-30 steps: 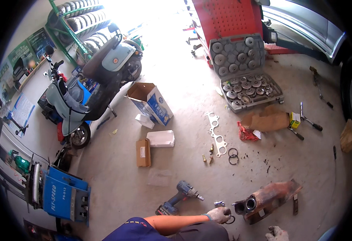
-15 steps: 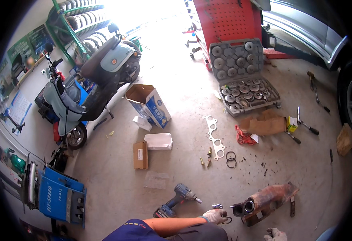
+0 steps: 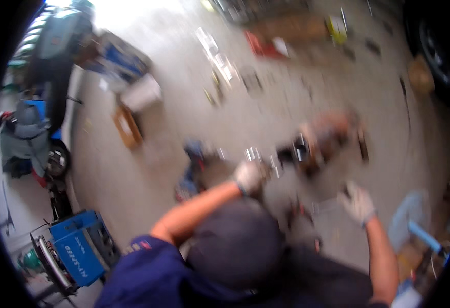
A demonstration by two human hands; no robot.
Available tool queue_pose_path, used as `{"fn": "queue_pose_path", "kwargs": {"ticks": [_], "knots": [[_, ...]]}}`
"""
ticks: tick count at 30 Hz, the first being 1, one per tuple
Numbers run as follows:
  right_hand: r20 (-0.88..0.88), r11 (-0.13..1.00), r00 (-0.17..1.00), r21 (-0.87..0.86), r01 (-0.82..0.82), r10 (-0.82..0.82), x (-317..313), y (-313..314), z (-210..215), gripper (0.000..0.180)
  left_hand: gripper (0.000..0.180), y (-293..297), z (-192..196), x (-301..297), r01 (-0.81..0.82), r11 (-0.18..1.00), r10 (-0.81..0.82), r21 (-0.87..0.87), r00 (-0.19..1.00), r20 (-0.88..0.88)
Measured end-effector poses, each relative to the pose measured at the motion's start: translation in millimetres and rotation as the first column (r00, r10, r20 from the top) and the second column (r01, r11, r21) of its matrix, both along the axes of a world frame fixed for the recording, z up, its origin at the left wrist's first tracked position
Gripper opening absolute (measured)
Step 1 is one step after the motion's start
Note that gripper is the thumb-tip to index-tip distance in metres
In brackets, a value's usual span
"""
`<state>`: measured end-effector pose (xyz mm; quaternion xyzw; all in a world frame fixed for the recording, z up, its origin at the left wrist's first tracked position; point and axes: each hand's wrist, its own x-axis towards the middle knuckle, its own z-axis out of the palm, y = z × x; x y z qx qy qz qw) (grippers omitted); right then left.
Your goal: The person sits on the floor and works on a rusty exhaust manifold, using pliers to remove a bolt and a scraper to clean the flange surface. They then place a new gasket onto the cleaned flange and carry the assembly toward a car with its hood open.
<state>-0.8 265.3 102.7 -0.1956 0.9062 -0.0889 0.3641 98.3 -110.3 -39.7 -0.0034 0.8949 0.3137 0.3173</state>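
Motion smears the view. My left hand (image 3: 250, 176), in a pale glove, is over the floor left of the rusty manifold (image 3: 333, 129); shiny metal bits (image 3: 253, 154) show beside its fingers. Whether it holds anything is lost in the blur. A blue and black cordless impact driver (image 3: 190, 172) lies on the floor left of that hand. My right hand (image 3: 358, 204), also gloved, is low over the floor, nearer me than the manifold. Its fingers are smeared, with a faint thin streak beside them. A small dark and red tool (image 3: 300, 211) lies between my hands.
Farther out are a flat metal gasket (image 3: 216, 56), black rings (image 3: 250, 78), brown paper (image 3: 291, 28) and a small brown carton (image 3: 127, 127). A blue machine (image 3: 79, 249) stands at left, a scooter (image 3: 27, 131) beyond it. A car wheel (image 3: 433, 49) is at far right.
The view has tipped down and blurred, so floor things sit higher. My right forearm now shows, its hand farther in. The black ring at my left hand earlier cannot be made out.
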Motion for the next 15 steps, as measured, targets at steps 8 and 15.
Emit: {"fn": "queue_pose_path", "kwargs": {"ticks": [8, 15], "knots": [[0.078, 0.99, 0.987, 0.033, 0.139, -0.141, 24.9, 10.4, 13.0, 0.044, 0.027, 24.0, 34.3, -18.1, -0.796, 0.478, 0.548, 0.371, 0.6, 0.583], [0.086, 0.992, 0.988, 0.038, 0.124, -0.127, 24.3, 6.3, 8.1, 0.045, 0.037, 21.3, 16.7, -30.9, -0.783, 0.423, 0.511, 0.456, 0.622, 0.593]]}}
